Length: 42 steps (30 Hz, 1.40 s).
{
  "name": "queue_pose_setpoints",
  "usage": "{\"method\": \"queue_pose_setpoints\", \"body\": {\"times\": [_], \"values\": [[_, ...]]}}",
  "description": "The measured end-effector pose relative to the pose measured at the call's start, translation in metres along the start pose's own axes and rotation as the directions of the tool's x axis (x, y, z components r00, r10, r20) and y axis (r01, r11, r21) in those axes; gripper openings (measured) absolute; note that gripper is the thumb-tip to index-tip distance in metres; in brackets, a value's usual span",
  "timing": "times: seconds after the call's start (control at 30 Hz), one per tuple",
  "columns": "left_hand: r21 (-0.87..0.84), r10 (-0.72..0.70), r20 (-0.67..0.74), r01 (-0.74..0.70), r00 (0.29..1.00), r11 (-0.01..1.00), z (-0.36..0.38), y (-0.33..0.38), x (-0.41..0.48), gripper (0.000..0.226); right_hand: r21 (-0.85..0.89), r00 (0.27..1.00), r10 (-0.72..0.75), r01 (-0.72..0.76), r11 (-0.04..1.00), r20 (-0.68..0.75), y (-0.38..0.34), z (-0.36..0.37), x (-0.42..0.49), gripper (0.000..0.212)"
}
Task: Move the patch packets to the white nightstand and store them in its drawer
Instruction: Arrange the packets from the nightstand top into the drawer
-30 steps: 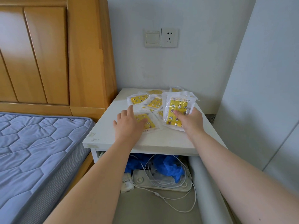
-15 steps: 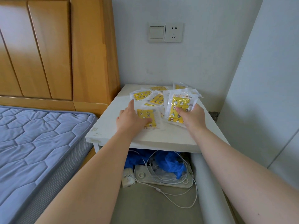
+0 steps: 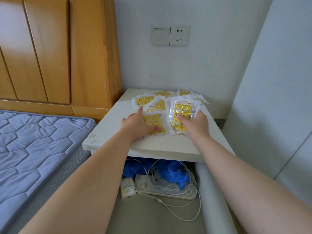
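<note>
Several yellow patch packets (image 3: 145, 100) in clear wrappers lie scattered on the top of the white nightstand (image 3: 108, 132). My right hand (image 3: 195, 124) grips a small stack of packets (image 3: 183, 114), tilted up off the surface. My left hand (image 3: 137, 124) lies over one flat packet (image 3: 154, 119) near the front, thumb across its lower edge and fingers spread along its left side. Below the top, the pulled-out drawer (image 3: 152, 215) stands open.
The drawer holds a blue plastic bag (image 3: 173, 171), a white power strip with cables (image 3: 165, 188) and a small white pack (image 3: 127, 187). A blue mattress (image 3: 33, 146) and wooden headboard (image 3: 59, 53) are on the left. A white wall (image 3: 278, 98) closes the right; a socket (image 3: 179, 35) is above.
My left hand has slid right onto the front packet, its thumb now across the packet's edge. My right hand keeps its stack, raised slightly.
</note>
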State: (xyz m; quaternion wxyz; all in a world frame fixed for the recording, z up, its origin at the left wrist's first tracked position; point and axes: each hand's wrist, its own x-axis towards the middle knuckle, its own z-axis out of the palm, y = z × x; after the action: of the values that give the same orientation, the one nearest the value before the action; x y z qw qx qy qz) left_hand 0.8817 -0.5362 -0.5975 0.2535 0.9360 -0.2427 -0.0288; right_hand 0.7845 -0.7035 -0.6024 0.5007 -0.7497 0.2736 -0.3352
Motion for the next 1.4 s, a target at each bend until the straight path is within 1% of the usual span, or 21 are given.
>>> {"method": "queue_pose_setpoints", "body": {"times": [0.07,0.13,0.2,0.3,0.37,0.47,0.53,0.6,0.63,0.7,0.73,0.77,0.83,0.9,0.97,1.03,1.1,1.17,1.23,1.3,1.4], "values": [[-0.059,0.004,-0.016,-0.005,1.000,0.998,0.000,0.000,0.002,0.110,-0.006,1.000,0.001,-0.001,1.000,0.001,0.000,0.000,0.001,0.035],[-0.202,0.017,-0.056,-0.028,0.998,0.979,-0.002,-0.001,0.000,0.107,-0.007,1.000,-0.001,0.001,1.000,0.004,-0.001,0.000,0.001,0.035],[-0.364,-0.005,-0.130,-0.043,0.992,0.930,-0.005,-0.002,-0.004,0.104,-0.010,1.000,-0.002,0.002,1.000,0.009,0.000,0.001,0.001,0.030],[-0.559,-0.110,-0.220,-0.033,0.969,0.828,-0.009,-0.007,-0.008,0.100,0.003,1.000,0.011,-0.011,1.000,-0.002,0.000,0.001,0.002,0.031],[-0.617,-0.154,-0.230,-0.021,0.961,0.786,-0.011,-0.009,-0.010,0.105,0.027,1.000,0.029,-0.029,0.999,-0.006,-0.001,0.001,0.001,0.033],[-0.620,-0.208,-0.209,0.035,0.956,0.784,-0.015,-0.007,-0.021,0.116,0.083,0.998,0.068,-0.069,0.994,0.017,-0.006,-0.004,-0.008,0.032],[-0.650,-0.228,-0.164,0.069,0.960,0.757,-0.016,-0.003,-0.032,0.119,0.075,0.996,0.081,-0.083,0.994,0.036,-0.012,-0.011,-0.020,0.031],[-0.679,-0.234,-0.103,0.104,0.967,0.727,-0.017,0.001,-0.047,0.111,0.051,0.995,0.085,-0.089,0.995,0.060,-0.018,-0.019,-0.034,0.034],[-0.700,-0.231,-0.078,0.112,0.970,0.706,-0.016,0.003,-0.053,0.101,0.039,0.993,0.091,-0.094,0.995,0.074,-0.020,-0.022,-0.042,0.036],[-0.736,-0.238,-0.052,0.124,0.970,0.665,-0.016,0.010,-0.073,0.068,0.022,0.993,0.093,-0.095,0.995,0.067,-0.026,-0.028,-0.064,0.037],[-0.755,-0.238,-0.041,0.126,0.970,0.643,-0.016,0.013,-0.083,0.055,0.033,0.995,0.089,-0.090,0.995,0.043,-0.027,-0.030,-0.077,0.033],[-0.782,-0.239,-0.029,0.127,0.971,0.610,-0.014,0.015,-0.093,0.047,0.053,0.997,0.082,-0.082,0.995,0.005,-0.027,-0.031,-0.092,0.026],[-0.829,-0.234,-0.002,0.129,0.972,0.544,-0.009,0.018,-0.114,0.039,0.122,0.993,0.083,-0.072,0.990,-0.088,-0.026,-0.037,-0.124,0.017],[-0.844,-0.231,0.039,0.156,0.972,0.513,-0.002,0.018,-0.135,0.034,0.213,0.982,0.116,-0.083,0.973,-0.146,-0.020,-0.042,-0.156,0.019],[-0.851,-0.224,0.108,0.207,0.969,0.483,0.007,0.013,-0.151,0.030,0.268,0.978,0.144,-0.100,0.958,-0.150,-0.010,-0.045,-0.179,0.023],[-0.861,-0.214,0.188,0.266,0.958,0.433,0.020,0.006,-0.166,0.025,0.252,0.980,0.173,-0.143,0.957,-0.101,0.003,-0.044,-0.190,0.020],[-0.876,-0.222,0.271,0.336,0.937,0.346,0.033,-0.001,-0.175,0.024,0.183,0.978,0.210,-0.203,0.962,-0.018,0.012,-0.043,-0.192,0.014],[-0.880,-0.249,0.345,0.404,0.905,0.251,0.043,-0.010,-0.179,0.023,0.130,0.964,0.257,-0.264,0.956,0.064,0.018,-0.042,-0.189,0.013],[-0.860,-0.278,0.413,0.472,0.867,0.192,0.047,-0.020,-0.179,0.021,0.129,0.945,0.305,-0.320,0.939,0.119,0.023,-0.042,-0.185,0.014],[-0.820,-0.293,0.489,0.547,0.822,0.167,0.049,-0.031,-0.179,0.016,0.158,0.919,0.358,-0.383,0.910,0.165,0.029,-0.043,-0.180,0.015],[-0.752,-0.327,0.548,0.625,0.770,0.210,0.045,-0.044,-0.173,0.012,0.141,0.870,0.436,-0.473,0.870,0.232,0.041,-0.043,-0.174,0.013]]}}
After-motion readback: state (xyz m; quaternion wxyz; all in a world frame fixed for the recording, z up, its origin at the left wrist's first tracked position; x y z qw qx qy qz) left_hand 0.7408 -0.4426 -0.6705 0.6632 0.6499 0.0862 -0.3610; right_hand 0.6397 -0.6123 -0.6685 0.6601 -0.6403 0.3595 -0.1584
